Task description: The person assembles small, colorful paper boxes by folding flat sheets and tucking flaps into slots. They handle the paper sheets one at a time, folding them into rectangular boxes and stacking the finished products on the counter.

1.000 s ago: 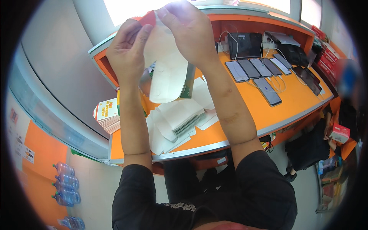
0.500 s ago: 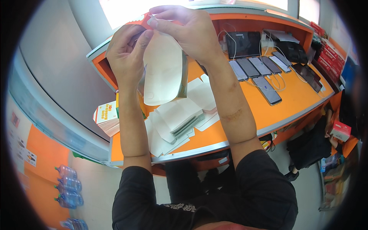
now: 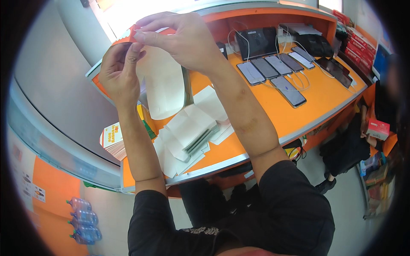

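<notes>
Both my hands are raised over the far left of the orange desk, around a small red card piece [image 3: 133, 32] with a white pattern. My left hand [image 3: 119, 72] grips it from below with bent fingers. Thumb and fingertips of my right hand [image 3: 179, 40] pinch its right edge; most of the piece is hidden behind the hands. Just beyond my forearms lies a long white paper tray [image 3: 164, 91], pale inside. Between my arms, flat white card blanks [image 3: 188, 134] lie in a loose, overlapping pile.
Left of my left forearm are a stack of printed cards [image 3: 113, 135] and a yellow-green box [image 3: 146, 119]. Several phones [image 3: 288, 91] with cables and a tablet [image 3: 257, 44] cover the right side. A person holding a red-and-white box [image 3: 378, 129] is at the far right.
The view has shifted, so the desk and my hands sit further left in the picture. Both hands keep their hold on the red card piece, with the right fingers slightly moved at its edge.
</notes>
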